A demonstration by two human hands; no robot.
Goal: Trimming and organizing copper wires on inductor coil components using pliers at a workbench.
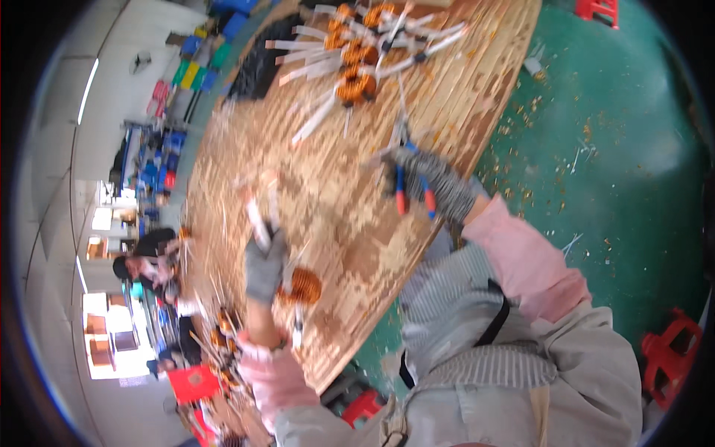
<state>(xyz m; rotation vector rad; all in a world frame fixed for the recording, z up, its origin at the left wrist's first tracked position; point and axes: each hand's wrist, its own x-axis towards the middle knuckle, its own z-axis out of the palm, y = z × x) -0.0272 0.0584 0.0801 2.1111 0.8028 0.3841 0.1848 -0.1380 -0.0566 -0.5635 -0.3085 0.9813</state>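
My left hand [267,264], in a grey glove, is closed around a wire coil by its leads. The coil's copper-coloured ring [304,285] sits just right of the hand. White-sleeved leads [255,220] with copper-coloured ends stick out beyond the fingers, blurred by motion. My right hand [432,179], in a dark grey knitted glove, grips a pair of pliers with blue and red handles [401,190]. The jaws point away from me over the tabletop; a thin pale strand shows near their tip, and I cannot tell whether they hold it.
More copper coils [356,88] with white-sleeved leads lie heaped at the table's far end, beside a black plastic bag [264,59]. The worn wooden table [357,246] has its edge on my right. Scraps litter the green floor [588,186]. Red stools [670,357] and people [149,261] are around.
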